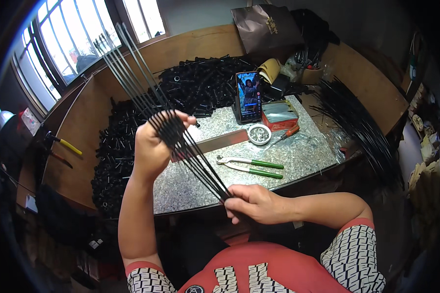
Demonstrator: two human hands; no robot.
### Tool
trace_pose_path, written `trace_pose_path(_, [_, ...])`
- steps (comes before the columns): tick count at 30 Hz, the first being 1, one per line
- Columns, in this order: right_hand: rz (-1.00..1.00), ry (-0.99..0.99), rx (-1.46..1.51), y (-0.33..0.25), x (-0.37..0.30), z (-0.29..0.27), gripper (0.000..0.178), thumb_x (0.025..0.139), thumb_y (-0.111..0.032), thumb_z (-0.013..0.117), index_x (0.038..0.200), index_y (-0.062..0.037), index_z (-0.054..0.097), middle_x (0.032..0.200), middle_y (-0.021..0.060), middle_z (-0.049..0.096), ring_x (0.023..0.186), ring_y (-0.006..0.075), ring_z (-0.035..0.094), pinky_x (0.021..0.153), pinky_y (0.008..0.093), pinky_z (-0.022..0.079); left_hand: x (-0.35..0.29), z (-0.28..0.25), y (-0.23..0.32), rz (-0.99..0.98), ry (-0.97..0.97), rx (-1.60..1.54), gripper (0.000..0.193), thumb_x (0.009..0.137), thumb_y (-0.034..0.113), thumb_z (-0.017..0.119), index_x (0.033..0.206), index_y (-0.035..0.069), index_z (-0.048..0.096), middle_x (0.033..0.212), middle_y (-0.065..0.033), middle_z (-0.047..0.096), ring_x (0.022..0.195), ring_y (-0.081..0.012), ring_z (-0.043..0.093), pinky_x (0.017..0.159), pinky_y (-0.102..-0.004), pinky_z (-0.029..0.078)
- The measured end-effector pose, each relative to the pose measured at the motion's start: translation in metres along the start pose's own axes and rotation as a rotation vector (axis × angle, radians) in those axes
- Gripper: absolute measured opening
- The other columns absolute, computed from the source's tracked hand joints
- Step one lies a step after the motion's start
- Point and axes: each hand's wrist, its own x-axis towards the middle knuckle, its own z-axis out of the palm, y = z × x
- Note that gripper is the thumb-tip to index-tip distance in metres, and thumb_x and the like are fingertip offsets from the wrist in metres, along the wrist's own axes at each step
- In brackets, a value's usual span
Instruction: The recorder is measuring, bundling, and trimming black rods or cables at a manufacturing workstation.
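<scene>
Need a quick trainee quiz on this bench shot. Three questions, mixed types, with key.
1. Which hand holds the bundle of thin dark rods at the end nearer the person's body?

2. True or false: the green-handled pincers lie on the speckled tabletop.

3. Where do the small metal parts sit?
A) in a brown bag
B) in a white bowl
C) in the person's palm

Key:
1. The right hand; the left hand holds the rods farther up.
2. True.
3. B.
</scene>
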Motion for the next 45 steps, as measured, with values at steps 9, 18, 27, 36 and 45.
trace_pose_path(9, [0.041, 0.052, -0.024, 0.096, 0.019, 0.017, 0.028, 0.097, -0.021, 0.048, 0.083, 0.0019, 0.056, 0.073, 0.0080, 0.064, 0.069, 0.0174, 0.062, 0.068, 0.0309, 0.049, -0.028, 0.020, -0.075, -0.017, -0.073, 0.065, 0.022, 0.083, -0.004, 0.063, 0.104, -0.002, 0.067, 0.104, -0.0128, 0.069, 0.101, -0.0193, 0.065, 0.088, -0.0292, 0.052])
trace_pose_path(18, [-0.120, 0.115, -0.153, 0.150, 0.028, 0.031, 0.021, 0.096, -0.017, 0.049, 0.088, 0.0005, 0.057, 0.079, 0.0097, 0.063, 0.076, 0.0224, 0.062, 0.070, 0.0330, 0.048, -0.063, 0.024, -0.066, 0.049, -0.129, 0.073, 0.033, 0.082, -0.009, 0.062, 0.114, 0.000, 0.062, 0.106, -0.0135, 0.068, 0.102, -0.0212, 0.065, 0.089, -0.0311, 0.052])
trace_pose_path(27, [-0.156, 0.126, -0.263, 0.207, 0.034, 0.038, 0.024, 0.095, -0.021, 0.053, 0.085, 0.0016, 0.056, 0.081, 0.0197, 0.064, 0.078, 0.0379, 0.062, 0.069, 0.0415, 0.048, -0.088, 0.010, -0.058, 0.016, -0.633, 0.506, 0.070, 0.072, 0.002, 0.073, 0.136, 0.008, 0.044, 0.144, -0.0199, 0.038, 0.138, -0.0355, 0.029, 0.111, -0.0432, 0.028])
trace_pose_path(36, [-0.060, 0.128, -0.526, 0.282, 0.055, 0.039, 0.029, 0.096, -0.026, 0.049, 0.112, -0.0048, 0.060, 0.104, 0.0228, 0.063, 0.097, 0.0415, 0.059, 0.084, 0.0444, 0.048, -0.133, 0.036, -0.064, 0.010, -0.695, 0.716, 0.090, 0.073, 0.050, 0.072, 0.142, 0.007, 0.033, 0.151, -0.0213, 0.023, 0.140, -0.0404, 0.020, 0.113, -0.0504, 0.020])
trace_pose_path(45, [0.092, 0.188, -0.830, 0.336, 0.059, 0.017, 0.043, 0.094, -0.033, 0.047, 0.126, -0.0042, 0.054, 0.123, 0.0244, 0.056, 0.113, 0.0406, 0.053, 0.098, 0.0451, 0.041, -0.157, 0.054, -0.087, 0.187, -0.584, 0.837, 0.073, 0.081, 0.048, 0.064, 0.134, 0.002, 0.046, 0.140, -0.0153, 0.044, 0.134, -0.0327, 0.036, 0.110, -0.0457, 0.028])
